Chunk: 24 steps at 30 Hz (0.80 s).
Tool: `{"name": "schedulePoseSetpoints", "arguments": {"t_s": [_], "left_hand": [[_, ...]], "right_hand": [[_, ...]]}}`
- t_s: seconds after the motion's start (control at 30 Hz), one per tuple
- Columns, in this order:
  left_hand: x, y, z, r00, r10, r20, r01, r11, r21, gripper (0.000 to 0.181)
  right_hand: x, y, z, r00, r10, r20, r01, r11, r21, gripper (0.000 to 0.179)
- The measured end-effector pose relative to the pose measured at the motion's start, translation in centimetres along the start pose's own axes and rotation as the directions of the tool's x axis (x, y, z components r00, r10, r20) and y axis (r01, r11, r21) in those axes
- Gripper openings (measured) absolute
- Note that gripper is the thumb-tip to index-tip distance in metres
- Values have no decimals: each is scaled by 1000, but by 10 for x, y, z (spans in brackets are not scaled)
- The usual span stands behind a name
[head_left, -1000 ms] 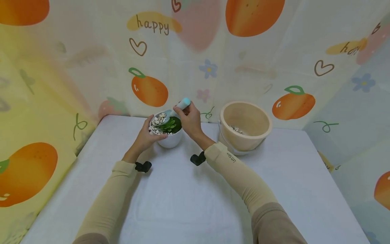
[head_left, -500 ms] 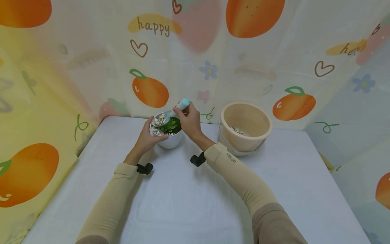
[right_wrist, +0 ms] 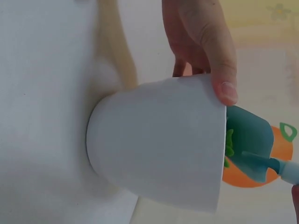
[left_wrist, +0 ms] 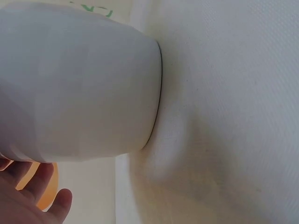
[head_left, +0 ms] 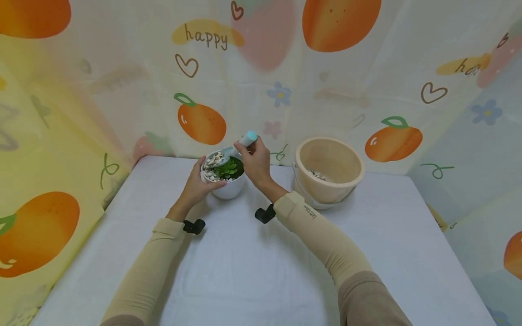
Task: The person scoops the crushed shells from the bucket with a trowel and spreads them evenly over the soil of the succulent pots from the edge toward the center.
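A white flowerpot (head_left: pixel 227 190) stands upright on the table, holding a green succulent (head_left: pixel 227 168) and pale pebbles (head_left: pixel 209 174). My left hand (head_left: pixel 195 184) grips its left side, the thumb lying along the near rim; the right wrist view shows that thumb (right_wrist: pixel 225 79) on the outer wall. In my right hand (head_left: pixel 256 164) is the light-blue handle of a small trowel (head_left: pixel 247 138). Its teal blade (right_wrist: pixel 250 135) slants down over the pot mouth beside the leaves, with pebbles at it. Left-hand fingers (left_wrist: pixel 39 182) touch the pot's side in the left wrist view.
To the right of the pot stands a cream bucket (head_left: pixel 329 158) with some pebbles (head_left: pixel 316 174) at its bottom and its handle hanging down. A white cloth covers the table (head_left: pixel 244 271). Close behind hangs a fruit-printed curtain (head_left: pixel 253 104).
The trowel handle and my right hand have shifted slightly to the right over the pot. My left hand keeps its grip on the pot.
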State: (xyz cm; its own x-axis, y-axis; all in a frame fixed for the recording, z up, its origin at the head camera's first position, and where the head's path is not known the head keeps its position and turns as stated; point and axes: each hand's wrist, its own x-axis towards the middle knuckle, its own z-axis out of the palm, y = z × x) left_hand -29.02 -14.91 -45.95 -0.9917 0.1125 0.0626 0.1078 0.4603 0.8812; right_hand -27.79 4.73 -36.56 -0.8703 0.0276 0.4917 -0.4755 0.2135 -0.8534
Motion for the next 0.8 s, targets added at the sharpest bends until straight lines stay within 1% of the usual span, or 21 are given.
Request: {"name": "schedulePoseSetpoints", "arguments": {"t_s": [0.17, 0.3, 0.53, 0.63, 0.73, 0.8], "left_hand": [[-1, 1, 0, 1000, 10, -2, -10, 1000, -13, 114], [-2, 2, 1, 1000, 25, -14, -26, 999, -23, 113], [-6, 5, 5, 997, 27, -72, -28, 999, -18, 114], [-8, 5, 7, 995, 38, -88, -39, 999, -7, 115], [-7, 4, 3, 996, 51, -68, -50, 999, 18, 116], [-5, 4, -3, 998, 51, -28, -50, 998, 24, 116]], "right_hand": [[-6, -26, -6, 1000, -7, -28, 7, 1000, 6, 24], [-6, -24, -6, 999, 0, -39, 1, 1000, 5, 23], [-6, -24, -4, 1000, 6, -28, -6, 1000, 0, 24], [-6, -24, -4, 1000, 14, -27, -14, 1000, -8, 24], [-7, -23, -4, 999, 22, -29, -22, 1000, -8, 23], [-7, -23, -4, 999, 21, -33, -21, 1000, -4, 23]]}}
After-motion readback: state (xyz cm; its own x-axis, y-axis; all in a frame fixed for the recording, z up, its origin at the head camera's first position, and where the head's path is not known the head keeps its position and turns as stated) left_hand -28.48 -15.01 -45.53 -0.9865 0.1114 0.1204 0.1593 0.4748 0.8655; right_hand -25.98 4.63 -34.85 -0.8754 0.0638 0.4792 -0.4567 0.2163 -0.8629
